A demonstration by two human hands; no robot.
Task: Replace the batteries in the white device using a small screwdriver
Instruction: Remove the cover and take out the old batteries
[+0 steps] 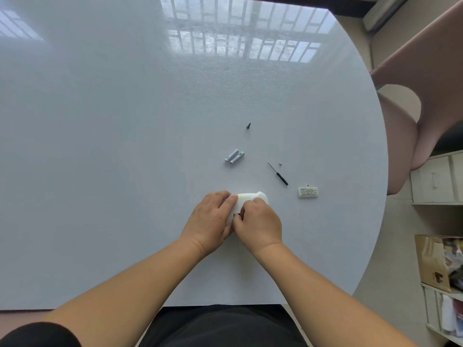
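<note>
Near the front edge of the glossy white round desk (pixel 125 171), both hands are on the small white plastic device (pixel 246 199), which sits on the desk just ahead of the person's body. The left hand (pixel 213 219) curls over its left end, fingers wrapped across the top. The right hand (pixel 259 221) bunches at the near middle, fingertips pinching at a small dark spot there, probably the open battery bay, though I can't tell what is between them.

The device looks light and rigid, a smooth moulded shell, so it could skate on this shiny desk; holding it by the ends and pressing it down, as the left hand does, seems the sound hold. Its long axis runs from near-left to far-right, with the rounded end pointing far and right, peeking out past the knuckles.

Further out, two slim white cylindrical batteries with green bands (pixel 234 156) lie side by side, touching, angled the same way as the device. To their right rests the thin black-handled small screwdriver (pixel 278 174), tip pointing far-left, with a tiny dark screw (pixel 280 164) just beside the shaft. A white rectangular labelled cover (pixel 308 192) lies flat to the right, and a small dark bit (pixel 248 125) lies farther off.
</note>
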